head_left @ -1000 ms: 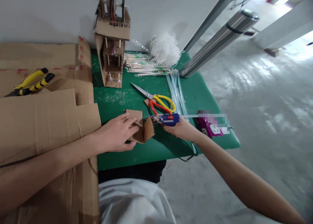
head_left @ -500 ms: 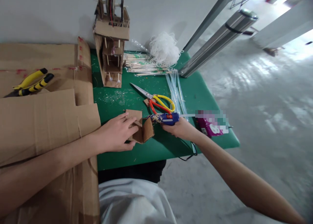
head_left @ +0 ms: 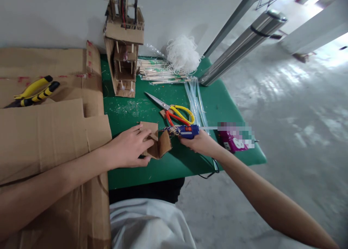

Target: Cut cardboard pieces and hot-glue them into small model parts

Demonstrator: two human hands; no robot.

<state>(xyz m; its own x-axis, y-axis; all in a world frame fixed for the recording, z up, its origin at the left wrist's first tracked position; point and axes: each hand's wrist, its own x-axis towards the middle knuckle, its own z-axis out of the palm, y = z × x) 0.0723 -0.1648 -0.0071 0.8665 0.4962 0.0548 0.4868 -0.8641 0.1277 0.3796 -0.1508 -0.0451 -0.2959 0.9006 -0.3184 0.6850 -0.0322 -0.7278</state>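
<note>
1. Left hand (head_left: 130,147): fingers gripping a folded cardboard piece (head_left: 164,144), positioned near the front edge of the green surface (head_left: 228,100).
2. Right hand (head_left: 201,142): fingers wrapped around the grip of a blue glue gun (head_left: 190,132); nozzle directed at the cardboard piece, contact not determinable.
3. Scissors (head_left: 187,114): lying just beyond the glue gun.
4. Clear glue sticks (head_left: 194,100): lying beside the scissors' handles.

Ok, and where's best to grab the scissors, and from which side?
Probably the yellow loop, from above and the right: the scissors lie with blades pointing left and away, handles toward the right. The yellow loop looks more exposed; the glue gun partly covers the red loop in this view.
</note>
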